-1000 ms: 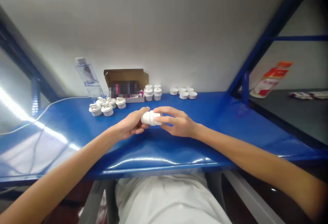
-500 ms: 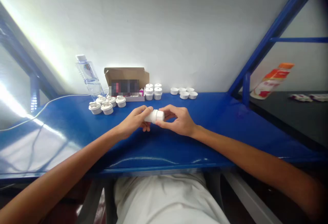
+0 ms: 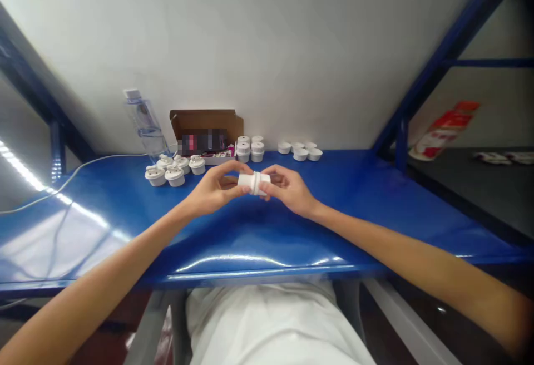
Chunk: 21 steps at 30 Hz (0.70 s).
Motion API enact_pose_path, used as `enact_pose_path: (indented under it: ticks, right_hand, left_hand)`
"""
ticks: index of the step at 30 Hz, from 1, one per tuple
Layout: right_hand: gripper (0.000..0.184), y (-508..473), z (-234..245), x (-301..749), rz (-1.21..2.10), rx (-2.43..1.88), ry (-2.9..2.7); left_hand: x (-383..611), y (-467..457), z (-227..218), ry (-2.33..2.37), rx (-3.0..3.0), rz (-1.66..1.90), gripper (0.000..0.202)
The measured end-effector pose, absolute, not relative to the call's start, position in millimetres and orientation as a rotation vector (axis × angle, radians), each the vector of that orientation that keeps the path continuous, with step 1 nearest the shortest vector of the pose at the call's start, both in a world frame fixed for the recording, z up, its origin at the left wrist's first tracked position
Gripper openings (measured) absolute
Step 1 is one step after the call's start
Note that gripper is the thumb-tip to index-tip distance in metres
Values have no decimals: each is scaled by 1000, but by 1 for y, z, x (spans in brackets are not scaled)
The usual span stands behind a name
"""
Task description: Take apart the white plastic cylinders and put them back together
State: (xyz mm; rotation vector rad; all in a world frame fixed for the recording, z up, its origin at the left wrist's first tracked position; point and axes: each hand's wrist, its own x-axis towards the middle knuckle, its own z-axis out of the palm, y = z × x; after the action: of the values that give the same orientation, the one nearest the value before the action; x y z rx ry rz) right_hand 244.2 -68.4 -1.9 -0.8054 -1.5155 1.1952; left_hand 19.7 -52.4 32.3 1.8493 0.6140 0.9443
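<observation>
Above the blue table (image 3: 267, 226), both hands hold a white ringed plastic cylinder (image 3: 256, 181), lying sideways with a raised band round its middle. My left hand (image 3: 219, 190) is closed on its left end, thumb in front. On the right end, the thumb and fingers of my right hand (image 3: 290, 190) are closed too; some fingertips are hidden behind. To the left stand several white round parts with knobbed tops (image 3: 174, 174). Stacked white round parts (image 3: 250, 149) are behind the hands, and several small white cups (image 3: 300, 153) sit at the back, right of them.
An open cardboard box (image 3: 206, 120) with small items rests against the wall. Beside it stands a clear bottle (image 3: 149, 131), with a white cable (image 3: 104, 157) running left. Blue frame bars (image 3: 400, 137) rise at the right; a red-labelled bottle (image 3: 444, 131) is beyond them.
The cylinder has turned a little and come level between the hands. My left hand has shifted its grip, its thumb now in front. My right fingers have moved slightly. The scene looks darker.
</observation>
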Motion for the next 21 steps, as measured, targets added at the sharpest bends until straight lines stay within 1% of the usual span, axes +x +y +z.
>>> enact_pose_path:
  ticks: [2, 5, 7, 11, 13, 16, 17, 20, 21]
  right_hand:
    - [43, -69, 0, 245, 1106, -782, -1548]
    - [41, -70, 1, 244, 1107, -794, -1532]
    - [41, -70, 1, 244, 1157, -826, -1500]
    - [46, -68, 0, 243, 1367, -860, -1427]
    - [45, -68, 0, 242, 1426, -845, -1390]
    - [42, -67, 1, 240, 1420, -823, -1343]
    - [42, -67, 2, 240, 1411, -824, -1335]
    - [43, -66, 0, 239, 1379, -847, -1322]
    - [43, -65, 0, 239, 1363, -853, -1326]
  left_hand:
    - [20, -54, 34, 664, 1839, 966, 41]
    - [21, -58, 34, 689, 1821, 979, 41]
    - [23, -61, 33, 680, 1833, 1010, 38]
    - [27, -65, 32, 625, 1960, 1081, 25]
    - [28, -66, 33, 595, 1952, 1071, 29]
    - [30, -66, 34, 613, 1782, 1052, 51]
    - [31, -66, 33, 647, 1715, 1054, 53]
    - [33, -62, 30, 822, 1561, 1012, 45]
    - [33, -60, 29, 884, 1547, 960, 47]
